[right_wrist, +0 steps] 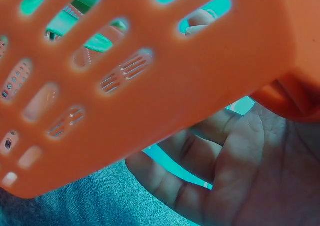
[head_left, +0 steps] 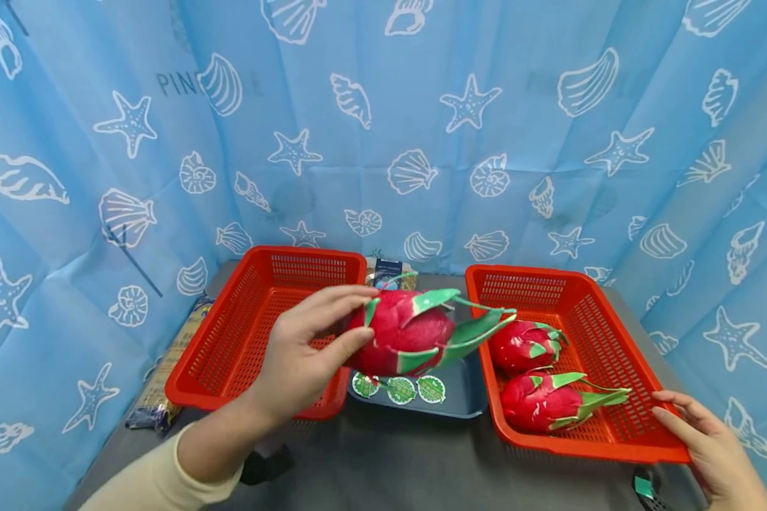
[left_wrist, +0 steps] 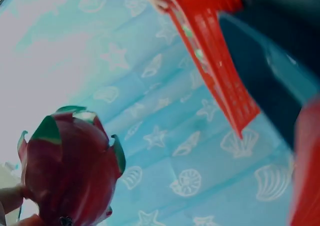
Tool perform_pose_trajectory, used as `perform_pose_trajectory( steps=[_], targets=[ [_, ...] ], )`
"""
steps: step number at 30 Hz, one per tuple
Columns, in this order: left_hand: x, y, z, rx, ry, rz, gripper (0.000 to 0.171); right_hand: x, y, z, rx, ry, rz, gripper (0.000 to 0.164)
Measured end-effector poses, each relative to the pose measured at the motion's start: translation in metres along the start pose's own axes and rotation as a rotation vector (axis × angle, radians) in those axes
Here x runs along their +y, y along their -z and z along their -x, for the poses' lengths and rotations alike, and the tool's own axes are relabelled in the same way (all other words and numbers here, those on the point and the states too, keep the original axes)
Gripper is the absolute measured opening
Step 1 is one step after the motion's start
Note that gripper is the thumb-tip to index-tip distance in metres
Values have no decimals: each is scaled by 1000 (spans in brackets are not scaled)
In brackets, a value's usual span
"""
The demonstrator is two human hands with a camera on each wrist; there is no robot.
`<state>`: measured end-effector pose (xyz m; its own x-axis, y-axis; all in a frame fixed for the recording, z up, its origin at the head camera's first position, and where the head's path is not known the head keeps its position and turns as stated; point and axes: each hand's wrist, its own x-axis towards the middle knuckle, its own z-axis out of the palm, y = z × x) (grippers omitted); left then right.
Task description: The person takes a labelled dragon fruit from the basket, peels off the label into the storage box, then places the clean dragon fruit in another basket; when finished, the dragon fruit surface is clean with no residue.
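Note:
My left hand (head_left: 307,348) grips a pink dragon fruit (head_left: 403,333) by its blunt end, raised above the tray between the baskets. The fruit's green leaf tips point right. In the left wrist view the dragon fruit (left_wrist: 70,171) is large at the lower left, with fingertips at its edge. At the near right corner of the right red basket (head_left: 588,450), my right hand (head_left: 716,447) holds the rim. The right wrist view shows curled fingers (right_wrist: 200,158) by the basket wall (right_wrist: 165,100). Inside that basket lie two dragon fruits, one farther back (head_left: 524,346) and one nearer (head_left: 543,404).
A second red basket (head_left: 194,394) stands at left, with a long packet (head_left: 169,365) beside it. Between the baskets sits a dark tray (head_left: 463,390) with round green labels (head_left: 431,389). Another packet (head_left: 388,273) lies behind it. A blue shell-patterned curtain (head_left: 383,128) closes the back.

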<state>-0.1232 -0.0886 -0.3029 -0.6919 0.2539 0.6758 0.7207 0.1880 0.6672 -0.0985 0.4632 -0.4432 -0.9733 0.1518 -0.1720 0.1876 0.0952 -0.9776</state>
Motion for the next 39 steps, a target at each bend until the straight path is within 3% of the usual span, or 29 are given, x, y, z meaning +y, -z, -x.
perform_pose_trajectory(
  steps=[4, 9, 14, 19, 24, 29, 32, 39],
  targets=[
    [-8, -4, -50, -22, -17, 45, 36, -2, -3, 1, 8, -27, 16, 26],
    [-23, -26, -105, -55, -73, -33, 31, -4, -6, 5, 8, -72, 94, 22],
    [-40, -66, -152, -128, -68, -103, 32, -2, -5, 13, 5, -36, 64, 23],
    [-63, -117, -181, -270, 29, -219, 38, 3, -7, 21, 23, -12, 14, 25],
    [-89, -167, -188, -391, 113, -370, 36, 6, -11, 29, 13, 27, 10, 28],
    [-116, -205, -174, -468, 185, -392, 30, 10, -20, 31, -23, 39, -96, 32],
    [-131, -217, -161, -511, 218, -423, 28, 12, -28, 28, -40, 39, -115, 32],
    [-151, -225, -137, -644, 282, -637, 20, 13, -39, 20, -65, 98, -88, 31]
  ],
)
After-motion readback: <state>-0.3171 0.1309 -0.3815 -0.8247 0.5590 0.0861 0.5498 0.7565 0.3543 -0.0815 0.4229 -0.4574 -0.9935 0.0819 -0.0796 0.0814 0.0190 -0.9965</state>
